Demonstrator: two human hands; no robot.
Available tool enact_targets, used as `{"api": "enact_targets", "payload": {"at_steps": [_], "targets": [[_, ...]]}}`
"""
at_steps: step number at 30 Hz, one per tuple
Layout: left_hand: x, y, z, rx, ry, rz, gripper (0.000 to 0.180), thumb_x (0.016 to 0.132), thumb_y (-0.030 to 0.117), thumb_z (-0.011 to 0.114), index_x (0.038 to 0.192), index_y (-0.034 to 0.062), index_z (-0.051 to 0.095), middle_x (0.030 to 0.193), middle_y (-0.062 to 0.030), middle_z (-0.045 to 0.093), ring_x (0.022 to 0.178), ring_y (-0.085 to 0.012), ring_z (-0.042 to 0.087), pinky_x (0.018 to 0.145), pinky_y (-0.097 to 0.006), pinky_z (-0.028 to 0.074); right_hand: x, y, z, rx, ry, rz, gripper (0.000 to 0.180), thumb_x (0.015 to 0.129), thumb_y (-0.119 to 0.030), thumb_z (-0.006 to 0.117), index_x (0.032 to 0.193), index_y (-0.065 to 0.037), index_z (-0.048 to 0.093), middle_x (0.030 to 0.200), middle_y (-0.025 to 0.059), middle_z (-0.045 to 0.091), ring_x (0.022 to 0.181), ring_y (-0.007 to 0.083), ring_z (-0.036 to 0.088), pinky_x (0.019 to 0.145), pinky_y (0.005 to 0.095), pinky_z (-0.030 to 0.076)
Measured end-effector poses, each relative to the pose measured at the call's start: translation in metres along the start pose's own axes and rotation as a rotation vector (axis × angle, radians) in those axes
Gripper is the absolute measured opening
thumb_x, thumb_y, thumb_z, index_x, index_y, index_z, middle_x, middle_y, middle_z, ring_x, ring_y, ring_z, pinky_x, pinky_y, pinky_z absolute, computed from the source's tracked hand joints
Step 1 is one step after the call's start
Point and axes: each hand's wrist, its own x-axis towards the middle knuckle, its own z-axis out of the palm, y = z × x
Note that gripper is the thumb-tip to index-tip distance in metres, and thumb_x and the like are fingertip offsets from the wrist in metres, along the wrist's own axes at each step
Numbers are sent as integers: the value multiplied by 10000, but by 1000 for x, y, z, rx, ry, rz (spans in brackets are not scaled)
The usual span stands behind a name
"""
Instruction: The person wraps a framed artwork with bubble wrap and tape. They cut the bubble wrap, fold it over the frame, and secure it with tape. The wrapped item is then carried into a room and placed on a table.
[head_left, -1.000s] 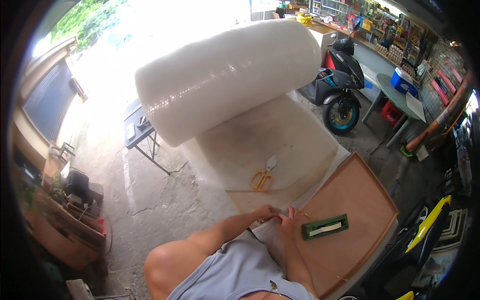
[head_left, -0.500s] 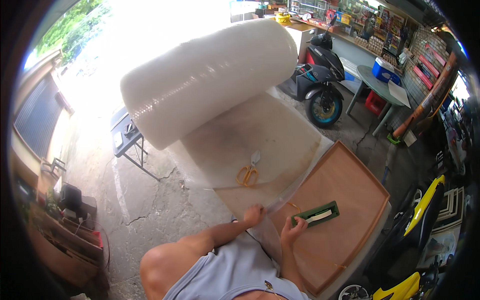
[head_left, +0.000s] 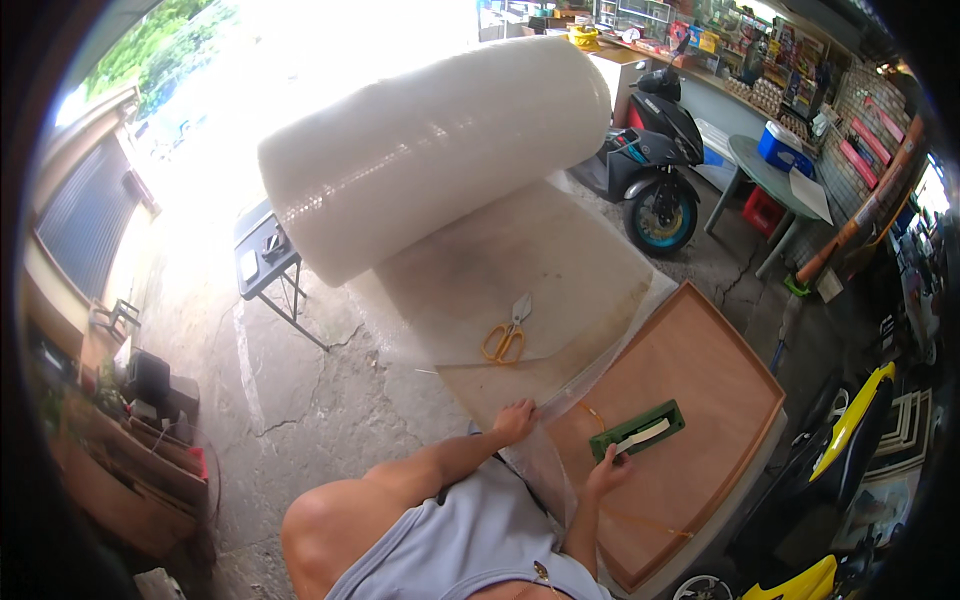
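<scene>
The person bends over a sheet of bubble wrap (head_left: 520, 270) that runs away from them along the concrete floor (head_left: 290, 400) to a fat white roll (head_left: 430, 150) lying crosswise at its far end, so the sheet's long axis points straight out from the body. Its near edge is right at the hands. The left hand (head_left: 514, 420) presses down on that edge, fingers together and curled over it, though whether they pinch the film I cannot tell. The right hand (head_left: 608, 470) rests just beside, at the edge of a brown wooden board (head_left: 720, 380), fingers loosely bent, touching the film or the board near a green tool (head_left: 637, 431); it clamps nothing I can see. Orange-handled scissors (head_left: 507, 335) lie on the sheet beyond the left hand, nearer to it than to the right. A scooter (head_left: 650, 160) stands well off.
</scene>
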Motion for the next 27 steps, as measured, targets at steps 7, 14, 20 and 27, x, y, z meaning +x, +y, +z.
{"api": "enact_targets", "payload": {"at_steps": [7,14,20,27], "targets": [[1,-5,2,26,-41,4,279,892,336,385,989,83,454,1017,-132,540,996,-318,507,833,-439,367,17,-35,-13,496,-342,800,443,838,-347,554,1123,-17,475,1149,95,448,1051,244,434,858,414,392],[0,-4,0,14,-43,-6,296,888,336,374,994,68,442,1037,-158,539,1010,-335,502,840,-456,370,5,-24,-9,725,-239,589,456,862,-336,519,1190,-31,433,1203,94,416,1134,248,385,911,440,369],[1,0,-4,-4,-27,18,298,884,338,383,988,68,455,1025,-161,548,998,-328,510,838,-453,372,-24,-10,10,668,-165,256,438,841,-235,580,1162,46,478,1053,155,545,986,215,511,861,344,414],[0,0,-6,-31,-1,23,313,872,349,418,966,57,482,982,-163,563,974,-332,522,817,-441,391,-18,4,-1,225,-323,153,299,824,-209,606,873,85,630,866,142,611,846,166,558,687,268,464]]}}
